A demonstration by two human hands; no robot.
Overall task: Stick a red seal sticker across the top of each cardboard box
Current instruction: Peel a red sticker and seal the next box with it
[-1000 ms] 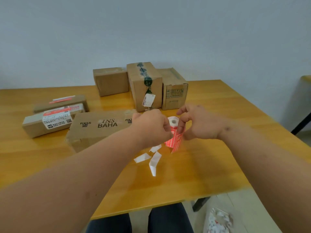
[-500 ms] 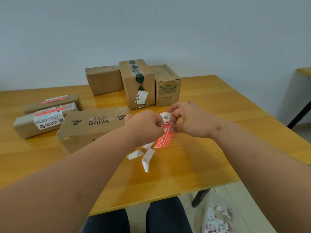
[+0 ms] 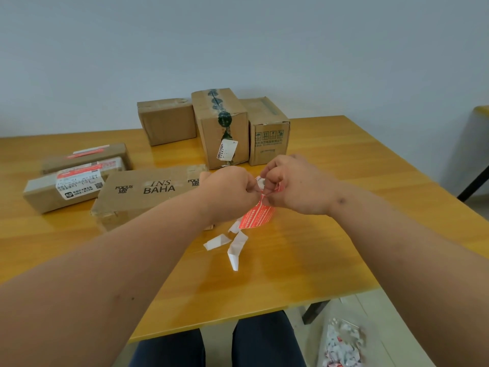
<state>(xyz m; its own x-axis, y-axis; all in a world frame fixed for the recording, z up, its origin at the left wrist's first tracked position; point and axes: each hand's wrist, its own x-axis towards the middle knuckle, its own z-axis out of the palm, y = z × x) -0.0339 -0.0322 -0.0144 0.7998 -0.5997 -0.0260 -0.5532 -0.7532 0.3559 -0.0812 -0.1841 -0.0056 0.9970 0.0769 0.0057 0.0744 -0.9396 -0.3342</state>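
Note:
Both my hands meet above the middle of the wooden table (image 3: 330,250). My right hand (image 3: 296,185) grips a small roll of red seal stickers (image 3: 260,182), mostly hidden by its fingers. My left hand (image 3: 230,192) pinches the strip at the roll, and a red seal sticker (image 3: 256,215) with white print hangs down between the hands. A flat box marked INS BAHA (image 3: 148,192) lies just left of my left hand. Three upright cardboard boxes stand behind: a left one (image 3: 166,120), a tall middle one (image 3: 221,125) and a right one (image 3: 268,133).
Two long flat boxes (image 3: 47,192) (image 3: 84,157) with red stickers on top lie at the far left. White backing-paper scraps (image 3: 230,243) lie on the table below my hands. A bag of paper scraps (image 3: 341,345) sits on the floor at the lower right.
The hanging red sticker has grown longer and wider below my hands. Both hands have stayed together at the roll, and the camera view has shifted slightly.

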